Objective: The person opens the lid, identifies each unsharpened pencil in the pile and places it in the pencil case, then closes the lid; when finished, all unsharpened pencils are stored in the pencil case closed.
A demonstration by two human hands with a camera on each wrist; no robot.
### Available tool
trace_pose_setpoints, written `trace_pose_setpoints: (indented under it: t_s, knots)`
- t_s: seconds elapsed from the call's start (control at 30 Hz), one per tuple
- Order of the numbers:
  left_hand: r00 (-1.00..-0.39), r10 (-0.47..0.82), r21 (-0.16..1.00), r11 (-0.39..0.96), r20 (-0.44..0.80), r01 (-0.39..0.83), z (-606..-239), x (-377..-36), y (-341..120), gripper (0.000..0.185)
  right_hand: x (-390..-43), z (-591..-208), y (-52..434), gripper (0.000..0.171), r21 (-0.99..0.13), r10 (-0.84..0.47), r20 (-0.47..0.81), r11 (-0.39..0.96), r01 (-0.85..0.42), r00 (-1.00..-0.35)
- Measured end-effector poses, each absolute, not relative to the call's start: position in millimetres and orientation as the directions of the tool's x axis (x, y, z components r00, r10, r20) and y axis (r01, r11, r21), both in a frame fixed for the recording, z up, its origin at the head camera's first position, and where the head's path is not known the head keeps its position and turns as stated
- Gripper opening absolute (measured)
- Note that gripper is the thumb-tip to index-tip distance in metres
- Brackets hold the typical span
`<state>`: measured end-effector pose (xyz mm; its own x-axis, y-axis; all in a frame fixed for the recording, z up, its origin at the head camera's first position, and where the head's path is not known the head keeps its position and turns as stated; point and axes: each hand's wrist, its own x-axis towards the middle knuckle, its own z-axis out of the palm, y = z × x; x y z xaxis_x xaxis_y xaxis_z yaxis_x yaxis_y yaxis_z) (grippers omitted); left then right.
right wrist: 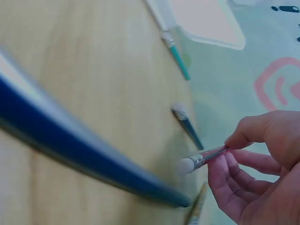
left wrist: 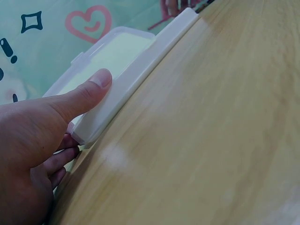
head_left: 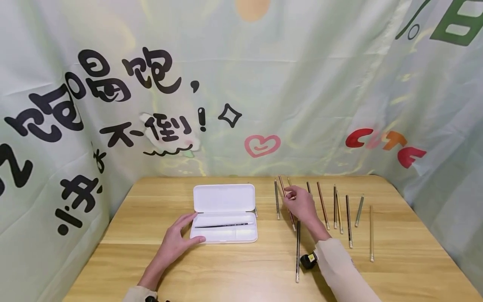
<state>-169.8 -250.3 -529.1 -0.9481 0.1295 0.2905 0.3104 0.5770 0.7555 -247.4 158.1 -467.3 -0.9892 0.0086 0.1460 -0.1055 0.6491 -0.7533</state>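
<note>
A white pencil case [head_left: 225, 240] lies with its lid [head_left: 224, 198] raised; one dark pencil [head_left: 222, 225] rests inside. My left hand [head_left: 176, 241] grips the case's left end, thumb on the front wall in the left wrist view, fingers round the side. With thumb and fingertips, my right hand [head_left: 302, 205] pinches a reddish-brown pencil [right wrist: 213, 153] whose white eraser end points away from the hand. In the head view this pencil slants among others right of the case. A dark pencil [head_left: 298, 256] lies below the right hand.
Several pencils lie spread to the right, including a red-brown one [head_left: 323, 205], a dark one [head_left: 349, 222] and a natural wood one [head_left: 371, 235]. Another dark pencil [head_left: 277, 199] is left of the right hand. A printed curtain [head_left: 302, 105] hangs behind the wooden table [head_left: 234, 272].
</note>
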Motion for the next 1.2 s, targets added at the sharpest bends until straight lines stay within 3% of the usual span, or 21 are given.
trace_pose_setpoints:
  t_s: [0.23, 0.67, 1.2]
  knots:
    - [-0.950, 0.131, 0.760, 0.573, 0.285, 0.307, -528.5, -170.6, -249.2, 0.084, -240.5, -447.7, 155.5, 0.038, -0.814, 0.036, 0.203, 0.561, -0.148, -0.979]
    - [-0.950, 0.125, 0.759, 0.575, 0.286, 0.304, -527.2, -169.9, -249.2, 0.085, -227.2, -438.4, 139.5, 0.027, -0.790, -0.055, 0.354, 0.517, -0.330, -0.934]
    - [-0.949, 0.136, 0.758, 0.574, 0.286, 0.311, -527.7, -172.5, -249.6, 0.084, -218.4, -445.3, 96.5, 0.023, -0.821, -0.139, 0.381, 0.404, -0.404, -0.914]
